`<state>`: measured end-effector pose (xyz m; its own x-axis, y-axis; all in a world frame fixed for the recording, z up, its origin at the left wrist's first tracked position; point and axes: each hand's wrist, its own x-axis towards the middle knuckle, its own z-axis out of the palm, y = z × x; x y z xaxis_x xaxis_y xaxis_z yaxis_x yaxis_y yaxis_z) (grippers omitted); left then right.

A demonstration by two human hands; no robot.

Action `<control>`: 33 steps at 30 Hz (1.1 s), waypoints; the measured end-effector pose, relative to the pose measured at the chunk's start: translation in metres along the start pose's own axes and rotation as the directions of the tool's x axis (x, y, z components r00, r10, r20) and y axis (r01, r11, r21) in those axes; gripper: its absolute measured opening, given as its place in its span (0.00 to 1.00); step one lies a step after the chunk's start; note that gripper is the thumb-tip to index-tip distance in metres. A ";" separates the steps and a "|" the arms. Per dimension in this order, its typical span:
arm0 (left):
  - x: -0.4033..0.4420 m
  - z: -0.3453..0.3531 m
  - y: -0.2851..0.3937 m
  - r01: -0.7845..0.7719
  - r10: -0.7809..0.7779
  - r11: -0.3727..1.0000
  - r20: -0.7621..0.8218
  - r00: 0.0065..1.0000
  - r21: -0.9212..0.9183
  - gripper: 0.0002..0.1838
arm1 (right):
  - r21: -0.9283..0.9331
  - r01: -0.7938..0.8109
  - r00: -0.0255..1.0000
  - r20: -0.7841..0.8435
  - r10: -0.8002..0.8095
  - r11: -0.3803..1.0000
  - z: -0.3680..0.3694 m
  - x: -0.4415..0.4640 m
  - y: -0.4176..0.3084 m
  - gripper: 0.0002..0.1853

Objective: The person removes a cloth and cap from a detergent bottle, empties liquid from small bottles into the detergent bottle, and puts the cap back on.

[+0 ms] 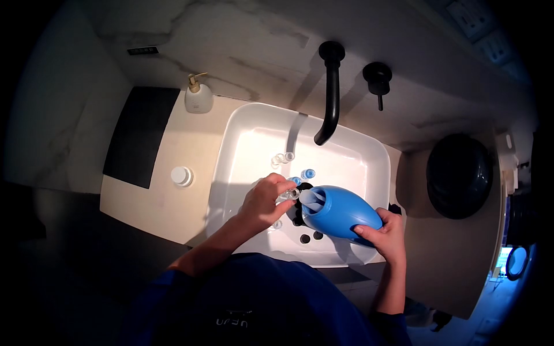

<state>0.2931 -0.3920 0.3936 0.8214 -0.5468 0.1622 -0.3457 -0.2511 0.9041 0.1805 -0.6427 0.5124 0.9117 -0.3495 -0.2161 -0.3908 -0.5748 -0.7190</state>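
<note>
My left hand (266, 200) is closed around a small clear vial (289, 195), its open end close to the mouth of a blue bottle. My right hand (385, 235) grips this large blue bottle (346, 212) near its base, tipping it on its side over the basin. A whitish translucent spout (312, 199) shows at the bottle's mouth; whether liquid flows is too small to tell. Beyond my left hand lie other clear vials (283, 158) and a small blue piece (309, 173). Small black caps (305, 238) rest below the bottle, with further dark pieces partly hidden between my hands.
The white basin (378, 167) surrounds the small parts. Above it, a black spout (331, 104) and a handle (378, 81) project from the wall. Left on the counter are a soap dispenser (199, 98), a white round lid (182, 176) and a dark mat (141, 135). A black rounded object (460, 176) stands right.
</note>
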 end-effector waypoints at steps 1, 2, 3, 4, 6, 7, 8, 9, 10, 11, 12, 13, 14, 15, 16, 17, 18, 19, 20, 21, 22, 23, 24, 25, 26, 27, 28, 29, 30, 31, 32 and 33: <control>-0.001 0.000 -0.001 0.002 -0.002 1.000 -0.002 1.000 -0.001 0.20 | -0.001 0.000 1.000 0.002 0.000 1.000 0.000 0.000 -0.002 0.26; -0.002 -0.002 -0.002 0.000 0.000 1.000 -0.005 1.000 0.003 0.20 | -0.052 -0.005 1.000 0.019 0.006 0.999 0.000 0.001 -0.005 0.27; -0.002 -0.002 -0.003 -0.002 0.002 1.000 -0.007 1.000 0.005 0.20 | -0.105 -0.011 0.999 0.034 0.015 0.994 0.000 0.002 -0.006 0.27; -0.003 -0.002 -0.005 0.000 0.000 1.000 -0.010 1.000 0.003 0.20 | -0.108 -0.009 0.999 0.037 0.013 0.994 0.001 0.003 -0.007 0.27; -0.005 -0.003 -0.007 0.020 -0.020 1.000 -0.015 1.000 0.019 0.21 | -0.128 -0.009 0.999 0.038 0.014 0.992 0.004 0.006 -0.010 0.28; -0.006 -0.002 -0.009 0.023 -0.022 1.000 -0.019 1.000 0.016 0.21 | -0.132 -0.007 0.999 0.041 0.012 0.991 0.005 0.007 -0.012 0.28; -0.007 -0.002 -0.011 0.024 -0.024 0.999 -0.024 0.999 0.031 0.20 | -0.152 -0.009 0.999 0.046 0.016 0.988 0.006 0.008 -0.015 0.28; -0.007 -0.002 -0.012 0.027 -0.025 0.999 -0.030 0.999 0.045 0.20 | -0.171 -0.010 0.998 0.051 0.019 0.985 0.007 0.009 -0.017 0.28; -0.008 -0.002 -0.013 0.030 -0.028 0.999 -0.035 0.999 0.043 0.20 | -0.175 -0.008 0.998 0.055 0.018 0.985 0.009 0.010 -0.018 0.28; -0.009 -0.002 -0.013 0.032 -0.030 0.998 -0.033 0.999 0.046 0.20 | -0.201 -0.007 0.998 0.056 0.019 0.980 0.010 0.009 -0.019 0.29; -0.010 -0.003 -0.014 0.035 -0.033 0.998 -0.034 0.999 0.051 0.20 | -0.226 -0.003 0.998 0.059 0.017 0.974 0.011 0.009 -0.019 0.29; -0.011 -0.003 -0.015 0.038 -0.036 0.998 -0.038 0.999 0.049 0.20 | -0.228 0.000 0.998 0.063 0.015 0.974 0.012 0.010 -0.021 0.29; -0.012 -0.003 -0.018 0.046 -0.043 0.998 -0.041 0.998 0.051 0.19 | -0.255 0.005 0.998 0.066 0.012 0.967 0.014 0.011 -0.023 0.30; -0.013 -0.003 -0.019 0.054 -0.052 0.997 -0.045 0.998 0.053 0.19 | -0.280 0.012 0.997 0.070 0.008 0.960 0.015 0.012 -0.024 0.31; -0.014 -0.004 -0.019 0.058 -0.055 0.997 -0.050 0.997 0.051 0.19 | -0.283 0.015 0.997 0.076 0.006 0.959 0.015 0.013 -0.025 0.31; -0.014 -0.005 -0.020 0.052 -0.049 0.997 -0.055 0.997 0.062 0.19 | -0.292 0.022 0.997 0.075 0.000 0.956 0.016 0.014 -0.025 0.31; -0.014 -0.006 -0.020 0.046 -0.042 0.996 -0.059 0.997 0.073 0.19 | -0.301 0.028 0.997 0.074 -0.006 0.953 0.017 0.014 -0.026 0.32; -0.014 -0.008 -0.021 0.049 -0.045 0.996 -0.062 0.997 0.073 0.19 | -0.303 0.030 0.997 0.078 -0.007 0.953 0.018 0.015 -0.025 0.32; -0.014 -0.008 -0.021 0.042 -0.037 0.996 -0.062 0.997 0.076 0.19 | -0.290 0.039 0.997 0.076 -0.017 0.956 0.019 0.016 -0.022 0.32; -0.015 -0.007 -0.022 0.033 -0.028 0.996 -0.059 0.998 0.077 0.19 | -0.277 0.044 0.997 0.072 -0.025 0.960 0.019 0.015 -0.020 0.32; -0.015 -0.007 -0.021 0.034 -0.030 0.996 -0.059 0.998 0.077 0.19 | -0.277 0.044 0.997 0.073 -0.025 0.960 0.019 0.015 -0.020 0.32; -0.015 -0.008 -0.021 0.042 -0.038 0.996 -0.053 0.998 0.074 0.19 | -0.288 0.043 0.997 0.077 -0.022 0.957 0.019 0.016 -0.021 0.32; -0.015 -0.009 -0.020 0.049 -0.045 0.996 -0.046 0.998 0.072 0.19 | -0.299 0.042 0.997 0.080 -0.018 0.953 0.019 0.016 -0.022 0.32; -0.015 -0.009 -0.021 0.049 -0.046 0.996 -0.045 0.998 0.072 0.19 | -0.298 0.041 0.997 0.080 -0.017 0.954 0.019 0.016 -0.022 0.32; -0.016 -0.008 -0.021 0.059 -0.057 0.996 -0.040 0.998 0.060 0.19 | -0.297 0.042 0.997 0.077 -0.020 0.954 0.019 0.016 -0.022 0.32; -0.016 -0.008 -0.022 0.069 -0.067 0.996 -0.035 0.997 0.049 0.19 | -0.296 0.044 0.997 0.072 -0.023 0.954 0.019 0.015 -0.022 0.32; -0.015 -0.008 -0.022 0.069 -0.067 0.996 -0.034 0.997 0.049 0.19 | -0.296 0.043 0.997 0.072 -0.022 0.954 0.020 0.015 -0.022 0.32; -0.015 -0.008 -0.021 0.089 -0.088 0.995 -0.016 0.996 0.040 0.19 | -0.283 0.049 0.997 0.064 -0.032 0.958 0.020 0.015 -0.021 0.31; -0.015 -0.008 -0.021 0.110 -0.110 0.993 0.002 0.994 0.033 0.18 | -0.270 0.055 0.998 0.057 -0.041 0.961 0.020 0.014 -0.021 0.31; -0.015 -0.008 -0.020 0.109 -0.109 0.994 0.004 0.994 0.033 0.18 | -0.270 0.053 0.998 0.055 -0.040 0.961 0.020 0.014 -0.019 0.31; -0.015 -0.009 -0.018 0.106 -0.106 0.994 0.009 0.994 0.024 0.18 | -0.275 0.055 0.998 0.055 -0.042 0.960 0.019 0.013 -0.017 0.31; -0.014 -0.009 -0.017 0.102 -0.102 0.995 0.013 0.995 0.017 0.18 | -0.279 0.057 0.998 0.055 -0.044 0.959 0.018 0.013 -0.015 0.31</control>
<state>0.2912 -0.3727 0.3795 0.8463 -0.5289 0.0634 -0.2676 -0.3191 0.9091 0.2006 -0.6253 0.5083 0.9335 -0.2827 -0.2206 -0.3577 -0.7772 -0.5176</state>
